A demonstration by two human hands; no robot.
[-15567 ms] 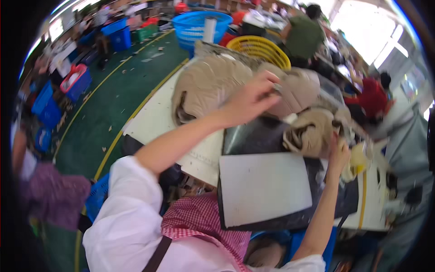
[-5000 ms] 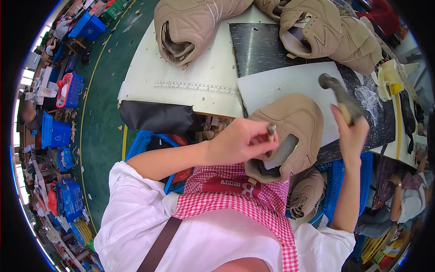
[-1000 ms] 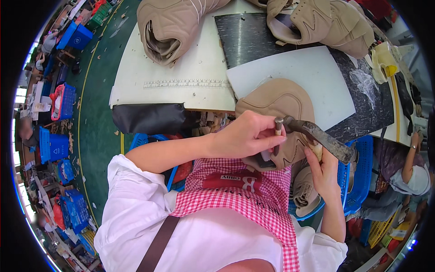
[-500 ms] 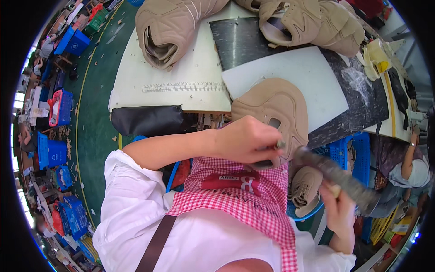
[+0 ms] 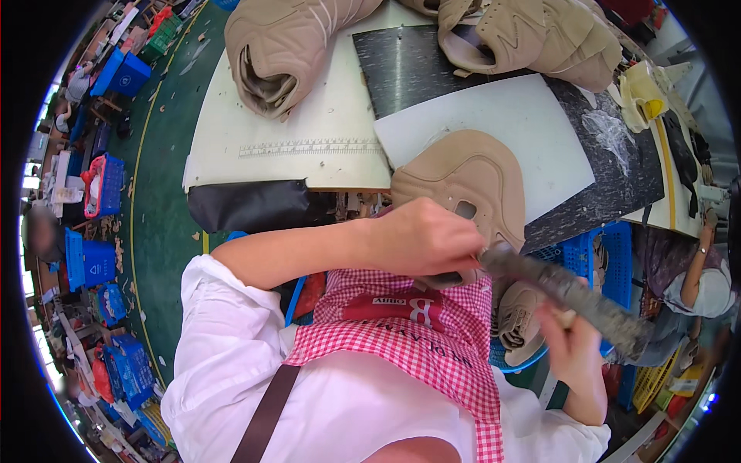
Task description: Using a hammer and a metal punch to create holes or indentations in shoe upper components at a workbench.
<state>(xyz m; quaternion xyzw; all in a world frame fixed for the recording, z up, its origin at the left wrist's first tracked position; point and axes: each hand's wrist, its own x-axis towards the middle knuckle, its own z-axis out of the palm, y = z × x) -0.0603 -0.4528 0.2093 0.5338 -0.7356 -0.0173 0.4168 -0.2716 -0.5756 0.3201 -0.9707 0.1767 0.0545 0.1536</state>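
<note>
My left hand [image 5: 424, 239] is closed in a fist around a short rod-like tool, whose tip at the finger end is now covered. Beneath that hand, a beige shoe upper [image 5: 471, 166] lies spread, partly on a white board [image 5: 509, 116] and partly over the near table edge. My right hand [image 5: 570, 343], to the right, grips a hammer by what looks like a pale handle. The hammer's long, rough dark-grey head [image 5: 575, 297] slants up to the left, its end at the left hand's fingers. How the rod meets the upper is hidden.
Stacked beige uppers [image 5: 270, 62] sit at the far left of the table; another pile [image 5: 532, 38] lies far right on a black slab [image 5: 401, 69]. A blue basket [image 5: 617, 266] with a beige shoe [image 5: 519, 316] stands below right. Another person's arm [image 5: 698, 266] shows at right.
The hammer head has moved up and left, from just right of the left fist to its fingers, covering the rod's tip. My left hand and the upper have barely moved.
</note>
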